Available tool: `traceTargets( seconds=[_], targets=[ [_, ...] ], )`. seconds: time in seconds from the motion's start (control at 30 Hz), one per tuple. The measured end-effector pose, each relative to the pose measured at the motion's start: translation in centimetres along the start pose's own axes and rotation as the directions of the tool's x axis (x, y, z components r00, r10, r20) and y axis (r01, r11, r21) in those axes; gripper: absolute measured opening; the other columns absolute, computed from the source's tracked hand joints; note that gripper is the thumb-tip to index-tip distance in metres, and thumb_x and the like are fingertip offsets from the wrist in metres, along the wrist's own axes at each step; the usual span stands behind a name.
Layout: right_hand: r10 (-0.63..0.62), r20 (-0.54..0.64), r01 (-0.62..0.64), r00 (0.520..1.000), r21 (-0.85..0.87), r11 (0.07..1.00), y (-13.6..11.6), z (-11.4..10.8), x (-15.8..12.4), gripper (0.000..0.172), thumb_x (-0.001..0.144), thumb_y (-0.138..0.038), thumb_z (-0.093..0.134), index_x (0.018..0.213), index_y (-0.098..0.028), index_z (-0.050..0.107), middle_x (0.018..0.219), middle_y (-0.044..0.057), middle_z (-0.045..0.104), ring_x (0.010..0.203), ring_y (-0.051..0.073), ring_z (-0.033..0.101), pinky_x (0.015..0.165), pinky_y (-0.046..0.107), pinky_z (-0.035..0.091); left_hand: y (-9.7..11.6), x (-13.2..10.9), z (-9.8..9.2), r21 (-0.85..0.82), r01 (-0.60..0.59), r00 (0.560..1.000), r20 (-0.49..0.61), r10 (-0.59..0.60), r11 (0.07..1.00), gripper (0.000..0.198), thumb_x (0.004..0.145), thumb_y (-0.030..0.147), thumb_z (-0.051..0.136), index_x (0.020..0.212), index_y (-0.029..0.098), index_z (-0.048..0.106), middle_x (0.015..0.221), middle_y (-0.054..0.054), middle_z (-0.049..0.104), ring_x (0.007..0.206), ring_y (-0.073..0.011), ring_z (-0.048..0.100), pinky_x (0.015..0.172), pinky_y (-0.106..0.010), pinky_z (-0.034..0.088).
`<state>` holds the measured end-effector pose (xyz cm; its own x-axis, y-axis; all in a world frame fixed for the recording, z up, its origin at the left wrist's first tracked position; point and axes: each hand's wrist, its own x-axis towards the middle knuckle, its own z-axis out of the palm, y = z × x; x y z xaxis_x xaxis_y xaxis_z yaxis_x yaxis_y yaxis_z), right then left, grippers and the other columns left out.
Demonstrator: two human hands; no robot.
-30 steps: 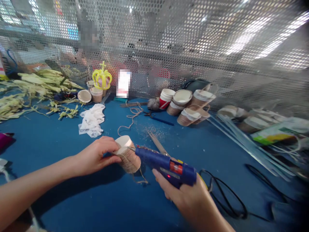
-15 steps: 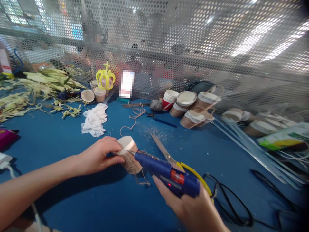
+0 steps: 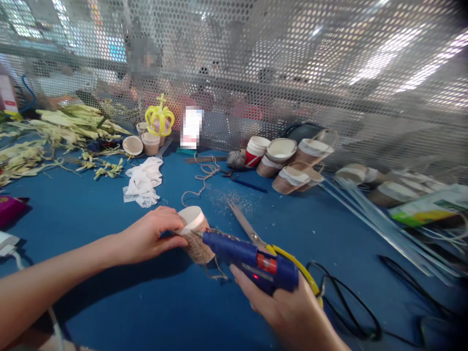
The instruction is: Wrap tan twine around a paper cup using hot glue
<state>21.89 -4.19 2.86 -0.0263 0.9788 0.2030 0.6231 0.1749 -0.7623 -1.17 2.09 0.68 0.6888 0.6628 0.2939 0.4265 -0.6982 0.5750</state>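
While the left hand [image 3: 160,231] pinches a cup [image 3: 197,243] between them, the right hand [image 3: 280,302] grips a glue gun [image 3: 241,253].

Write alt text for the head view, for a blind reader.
A person's left grip holds a brown-wrapped cup while the right grip aims a blue glue gun at its side. Scissors and more wrapped cups lie beyond on a blue table.

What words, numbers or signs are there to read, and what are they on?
I can't read any for sure.
Blue glue gun: small markings on its side, too blurred to read.
Green-and-white packet: markings too blurred to read.
Bright screen: blocked out by big squares, unreadable.
White-and-red item at far left: too blurred to read.
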Motion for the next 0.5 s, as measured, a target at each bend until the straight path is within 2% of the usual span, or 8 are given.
traceTargets(
  seconds=[0.1, 0.17, 0.27, 0.37, 0.5],
  targets=[
    [0.125, 0.051, -0.129, 0.991, 0.092, 0.987, -0.1, -0.1, 0.5, 0.011, 0.068, -0.029, 0.06, 0.071, -0.021, 0.067, 0.061, 0.004, 0.069, 0.063, 0.022, 0.067, 0.058, 0.028, 0.055, -0.1, 0.0, 0.0, -0.02, 0.007, 1.0, 0.015, -0.007, 1.0, 0.028, 0.088, 0.033, 0.044, 0.075, 0.012, 0.058, 0.072, -0.006, 0.061, 0.071, -0.016, 0.053, 0.068, -0.026, 0.04],
    [0.15, 0.051, -0.155, 0.987, 0.112, 0.982, 0.2, 0.1, 0.8, 0.016, 0.069, -0.03, 0.058, 0.073, -0.018, 0.068, 0.064, 0.005, 0.07, 0.061, 0.022, 0.067, 0.057, 0.027, 0.055, -0.2, 0.0, 0.0, -0.036, 0.006, 1.0, 0.028, -0.005, 0.999, 0.027, 0.088, 0.032, 0.044, 0.078, 0.012, 0.059, 0.075, -0.007, 0.062, 0.073, -0.0166, 0.054, 0.07, -0.027, 0.04],
    [0.168, 0.014, -0.169, 0.986, 0.115, 0.979, 1.0, 0.7, 0.9, 0.019, 0.066, -0.034, 0.06, 0.07, -0.017, 0.068, 0.052, 0.003, 0.065, 0.048, 0.019, 0.063, 0.047, 0.026, 0.052, -0.2, 0.0, -0.1, -0.047, -0.002, 0.999, 0.043, 0.004, 0.999, 0.025, 0.088, 0.029, 0.045, 0.08, 0.011, 0.06, 0.076, -0.008, 0.062, 0.074, -0.0171, 0.054, 0.071, -0.027, 0.041],
    [0.18, -0.017, -0.177, 0.984, 0.103, 0.979, 2.0, 1.0, 0.8, 0.024, 0.064, -0.038, 0.06, 0.071, -0.017, 0.069, 0.035, -0.003, 0.053, 0.034, 0.016, 0.055, 0.037, 0.024, 0.047, -0.2, 0.0, -0.1, -0.038, -0.003, 0.999, 0.04, 0.004, 0.999, 0.025, 0.088, 0.029, 0.045, 0.079, 0.011, 0.06, 0.075, -0.008, 0.062, 0.073, -0.017, 0.054, 0.07, -0.028, 0.041],
    [0.175, -0.053, -0.172, 0.983, 0.06, 0.983, 2.3, 1.1, 0.7, 0.023, 0.063, -0.04, 0.06, 0.065, -0.018, 0.066, 0.029, -0.006, 0.046, 0.031, 0.015, 0.05, 0.035, 0.025, 0.044, -0.1, 0.0, -0.2, -0.046, -0.002, 0.999, 0.049, 0.004, 0.999, 0.025, 0.088, 0.03, 0.045, 0.081, 0.012, 0.061, 0.076, -0.007, 0.063, 0.074, -0.0169, 0.054, 0.072, -0.029, 0.041]
  ],
)
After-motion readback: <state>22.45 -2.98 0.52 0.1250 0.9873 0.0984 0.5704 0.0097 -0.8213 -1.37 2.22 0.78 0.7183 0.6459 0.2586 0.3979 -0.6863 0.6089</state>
